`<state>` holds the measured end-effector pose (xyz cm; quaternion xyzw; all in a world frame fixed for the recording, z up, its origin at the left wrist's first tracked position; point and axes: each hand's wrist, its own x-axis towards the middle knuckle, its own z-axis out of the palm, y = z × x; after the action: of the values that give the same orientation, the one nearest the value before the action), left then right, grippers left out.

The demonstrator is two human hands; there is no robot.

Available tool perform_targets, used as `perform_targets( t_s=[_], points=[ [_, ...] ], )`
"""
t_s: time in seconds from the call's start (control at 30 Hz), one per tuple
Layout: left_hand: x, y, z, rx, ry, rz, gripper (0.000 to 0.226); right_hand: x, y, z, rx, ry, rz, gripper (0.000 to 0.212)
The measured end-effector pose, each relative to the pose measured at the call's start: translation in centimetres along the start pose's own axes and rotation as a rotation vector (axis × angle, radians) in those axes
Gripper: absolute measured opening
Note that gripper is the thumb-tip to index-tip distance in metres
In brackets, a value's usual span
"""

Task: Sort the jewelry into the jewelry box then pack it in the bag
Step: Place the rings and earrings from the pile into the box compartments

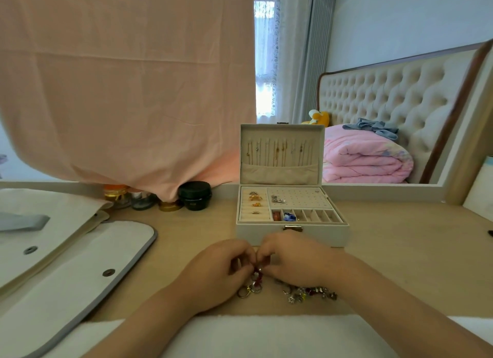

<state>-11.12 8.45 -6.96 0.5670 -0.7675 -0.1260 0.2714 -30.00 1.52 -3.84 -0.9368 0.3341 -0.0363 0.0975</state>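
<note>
A white jewelry box (293,233) stands open on the wooden table, its lid upright with several necklaces hanging inside. Rings sit in its left slots, and two bracelets lie in the small front compartments. In front of the box, my left hand (216,272) and my right hand (296,261) meet, fingers curled, and together pinch a charm bracelet (253,284) that hangs down to the table. A second heap of charm jewelry (310,293) lies on the table just under my right wrist. The white bag (66,264) with grey trim lies flat at the left.
Several small jars and a black round pot (194,195) stand at the back left under a hanging pink cloth (120,77). A mirror behind the table reflects a bed. A white towel (266,336) lies along the near edge.
</note>
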Motion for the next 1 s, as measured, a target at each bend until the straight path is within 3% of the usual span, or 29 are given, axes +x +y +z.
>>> perform_targets(
  t_s=[0.37, 0.63, 1.0],
  points=[
    [0.2, -0.7, 0.3, -0.030, 0.056, -0.023, 0.027, -0.3, 0.7, 0.4, 0.110, 0.183, 0.107, 0.009],
    [0.3, -0.4, 0.0, -0.164, 0.174, -0.028, 0.027, 0.2, 0.0, 1.1, 0.504, 0.340, 0.149, 0.015],
    [0.2, -0.4, -0.4, -0.124, 0.213, -0.028, 0.047, 0.0, -0.2, 1.1, 0.632, 0.294, 0.116, 0.026]
  ],
)
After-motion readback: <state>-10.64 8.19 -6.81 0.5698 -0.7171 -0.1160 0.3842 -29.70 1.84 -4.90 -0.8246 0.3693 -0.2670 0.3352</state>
